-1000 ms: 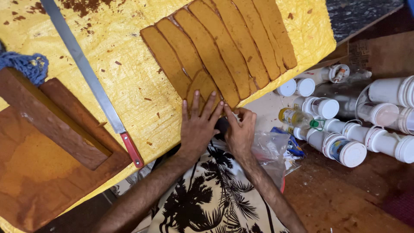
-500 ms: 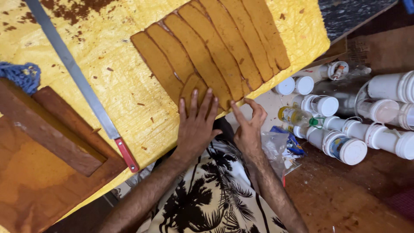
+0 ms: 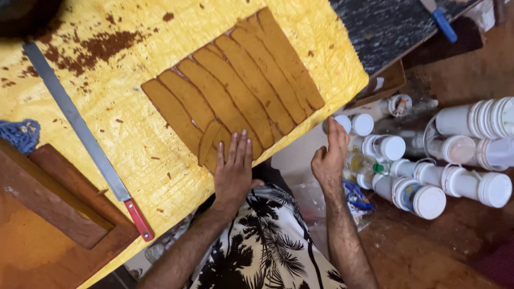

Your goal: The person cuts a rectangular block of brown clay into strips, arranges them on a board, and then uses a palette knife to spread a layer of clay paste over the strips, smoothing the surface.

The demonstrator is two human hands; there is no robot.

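Several long brown strips (image 3: pixel 235 96) lie side by side on a yellow sheet (image 3: pixel 134 155) spread over a table. My left hand (image 3: pixel 233 170) rests flat, fingers together, on the near ends of the strips at the sheet's edge. My right hand (image 3: pixel 330 155) hangs off the table edge to the right, fingers loosely curled and empty, close to a row of white-capped bottles (image 3: pixel 385 147).
A long knife (image 3: pixel 80 128) with a red handle (image 3: pixel 139 219) lies on the sheet at left. Beside it sit a wooden block (image 3: pixel 48 198) and a blue net scrap (image 3: pixel 21 134). White containers (image 3: pixel 471 182) crowd the floor at right. A blue-handled tool (image 3: pixel 444 24) lies top right.
My right hand has left the strips and moved right, off the table edge toward the bottles. My left hand stays pressed on the strip ends.
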